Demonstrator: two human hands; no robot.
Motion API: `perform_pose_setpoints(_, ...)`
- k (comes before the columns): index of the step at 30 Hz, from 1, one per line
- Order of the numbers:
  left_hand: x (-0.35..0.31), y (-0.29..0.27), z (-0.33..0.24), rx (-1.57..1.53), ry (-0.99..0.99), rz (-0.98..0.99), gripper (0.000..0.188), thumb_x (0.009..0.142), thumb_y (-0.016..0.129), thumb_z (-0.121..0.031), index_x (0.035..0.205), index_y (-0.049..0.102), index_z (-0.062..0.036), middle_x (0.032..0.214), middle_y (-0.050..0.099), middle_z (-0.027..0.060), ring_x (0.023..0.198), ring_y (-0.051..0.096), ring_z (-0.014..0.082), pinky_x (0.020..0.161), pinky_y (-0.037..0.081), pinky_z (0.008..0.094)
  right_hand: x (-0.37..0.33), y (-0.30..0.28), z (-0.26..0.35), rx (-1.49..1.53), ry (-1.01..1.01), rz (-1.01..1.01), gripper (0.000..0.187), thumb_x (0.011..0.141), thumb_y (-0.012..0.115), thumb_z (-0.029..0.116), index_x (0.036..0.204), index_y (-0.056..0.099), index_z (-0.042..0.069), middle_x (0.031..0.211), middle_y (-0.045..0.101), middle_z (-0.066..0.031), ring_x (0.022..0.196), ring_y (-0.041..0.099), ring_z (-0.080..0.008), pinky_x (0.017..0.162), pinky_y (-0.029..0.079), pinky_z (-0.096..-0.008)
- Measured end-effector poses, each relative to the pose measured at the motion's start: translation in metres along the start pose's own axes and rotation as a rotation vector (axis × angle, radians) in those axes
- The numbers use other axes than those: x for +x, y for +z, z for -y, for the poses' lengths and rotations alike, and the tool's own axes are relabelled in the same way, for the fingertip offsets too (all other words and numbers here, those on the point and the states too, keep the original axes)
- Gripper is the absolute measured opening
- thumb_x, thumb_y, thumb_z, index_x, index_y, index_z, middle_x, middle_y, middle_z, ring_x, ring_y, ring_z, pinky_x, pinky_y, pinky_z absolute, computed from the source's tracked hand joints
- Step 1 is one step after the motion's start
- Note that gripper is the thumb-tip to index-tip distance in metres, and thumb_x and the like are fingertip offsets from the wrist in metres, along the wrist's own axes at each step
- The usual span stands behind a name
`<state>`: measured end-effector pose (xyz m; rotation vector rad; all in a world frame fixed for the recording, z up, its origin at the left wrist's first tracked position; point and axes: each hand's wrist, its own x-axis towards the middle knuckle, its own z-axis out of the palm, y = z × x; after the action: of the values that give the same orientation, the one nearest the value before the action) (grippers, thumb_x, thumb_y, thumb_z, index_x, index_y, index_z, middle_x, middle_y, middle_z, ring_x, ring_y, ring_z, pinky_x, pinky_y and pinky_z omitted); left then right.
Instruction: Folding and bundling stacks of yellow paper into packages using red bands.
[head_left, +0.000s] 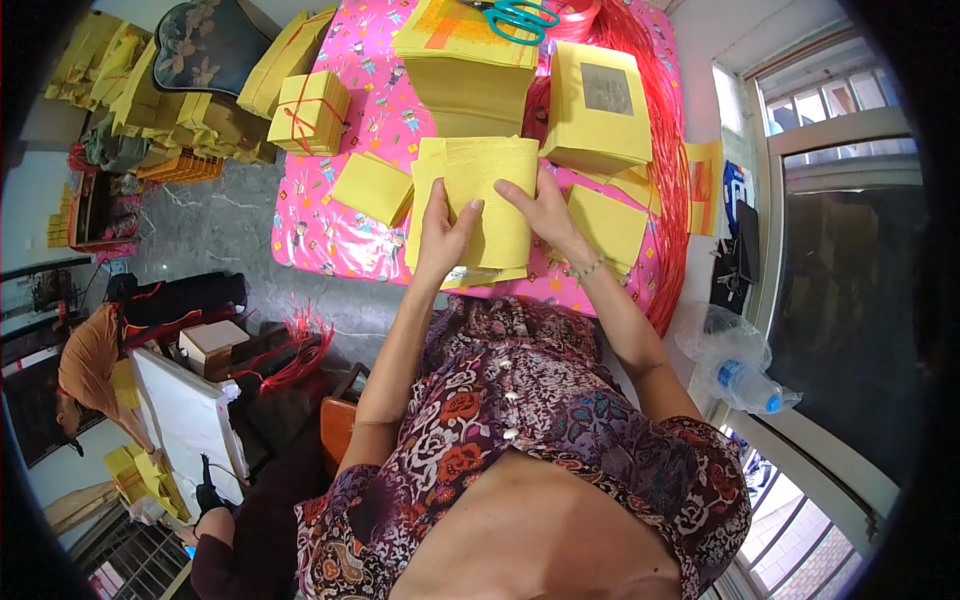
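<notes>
A thin stack of yellow paper sheets (480,215) lies between my two hands at the near side of the table. My left hand (447,235) grips its left side, the thumb lying on the top sheet. On the right side my right hand (545,212) holds the paper, thumb on top and fingers behind the edge. More yellow paper shows beneath and to the left of the held sheets. Just beyond stands a tall yellow paper stack (468,95). Smaller piles lie beside the hands, one at the left (372,188) and one at the right (608,228).
A pink patterned tablecloth (315,225) covers the table. Teal-handled scissors (522,20) rest on the tall stack. Red plastic strips (668,180) hang along the right edge. A tied paper bundle (308,113) sits at the left. Another person's arm (215,525) is at lower left.
</notes>
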<state>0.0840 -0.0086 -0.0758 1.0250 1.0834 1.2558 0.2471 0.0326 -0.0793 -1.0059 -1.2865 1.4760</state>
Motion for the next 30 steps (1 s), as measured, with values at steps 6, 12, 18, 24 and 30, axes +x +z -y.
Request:
perform_pose_setpoints(6,-0.005,0.004,-0.011,-0.005,-0.020,0.017,0.044,0.093,0.056,-0.003,0.132,0.038,0.0024,0.125,0.055,0.0143,0.115,0.052,0.0179,0.098,0.042,0.0306,-0.005,-0.003,0.009,0.015,0.076,0.063,0.052,0.089,0.068,0.018,0.130,0.044,-0.002,0.120,0.060,-0.0116,0.109,0.057,-0.0162,0.092,0.048,-0.0320)
perform_pose_setpoints(12,-0.010,0.004,-0.010,0.039,-0.032,0.032,0.042,0.094,0.054,-0.003,0.133,0.039,0.0024,0.123,0.056,0.0138,0.112,0.055,0.0173,0.095,0.044,0.0303,-0.009,0.001,0.011,0.006,0.062,0.021,0.053,0.088,0.069,0.017,0.131,0.043,-0.002,0.120,0.058,-0.0113,0.109,0.057,-0.0164,0.092,0.048,-0.0321)
perform_pose_setpoints(18,-0.010,0.007,-0.011,0.012,0.039,-0.004,0.040,0.095,0.053,-0.003,0.133,0.040,0.0009,0.118,0.059,0.0125,0.109,0.056,0.0164,0.093,0.045,0.0300,-0.018,0.007,0.017,-0.105,-0.050,-0.033,0.055,0.088,0.069,0.016,0.133,0.041,-0.001,0.120,0.058,-0.0106,0.109,0.056,-0.0155,0.092,0.048,-0.0312)
perform_pose_setpoints(24,-0.017,0.014,-0.023,-0.052,0.106,-0.065,0.040,0.096,0.051,-0.003,0.134,0.037,0.0004,0.116,0.059,0.0116,0.106,0.057,0.0161,0.091,0.046,0.0294,-0.029,0.018,0.024,0.043,-0.106,-0.031,0.052,0.093,0.063,0.015,0.137,0.039,0.000,0.120,0.058,-0.0099,0.110,0.055,-0.0142,0.093,0.046,-0.0299)
perform_pose_setpoints(30,-0.025,0.014,-0.030,0.037,0.152,-0.047,0.039,0.098,0.051,-0.006,0.132,0.034,0.0024,0.112,0.059,0.0119,0.100,0.057,0.0147,0.084,0.048,0.0284,-0.034,0.017,0.027,0.024,-0.129,-0.021,0.050,0.096,0.059,0.016,0.138,0.039,-0.001,0.121,0.058,-0.0091,0.109,0.055,-0.0128,0.093,0.046,-0.0289)
